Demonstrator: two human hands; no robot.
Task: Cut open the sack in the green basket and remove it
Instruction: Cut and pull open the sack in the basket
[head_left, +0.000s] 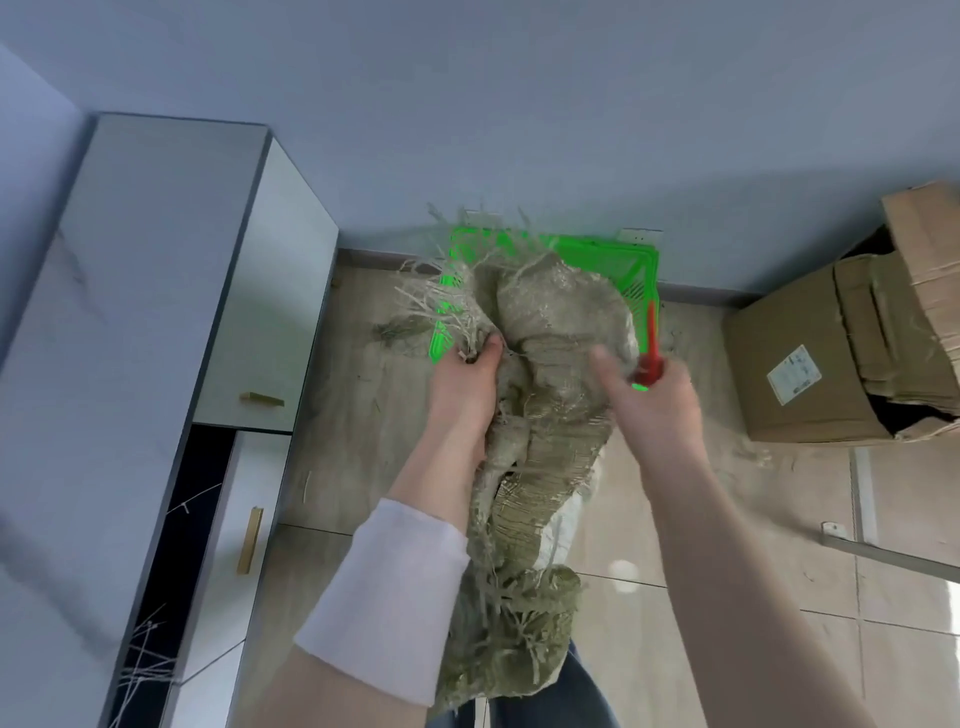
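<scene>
1 sack (561, 322) hangs from left hand (462, 389), cutter (650, 353) in right hand (655, 408)

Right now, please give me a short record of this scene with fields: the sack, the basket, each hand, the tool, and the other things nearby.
sack: grey-green woven sack, frayed, with loose strands; it reaches from the basket down toward the person
green basket: green basket on the floor by the wall, partly hidden behind the sack
left hand: left hand grips the sack near its frayed edge
right hand: right hand, blurred, holds the tool beside the sack
tool: red tool; its kind cannot be told
nearby: cardboard box at right; white cabinet at left
</scene>
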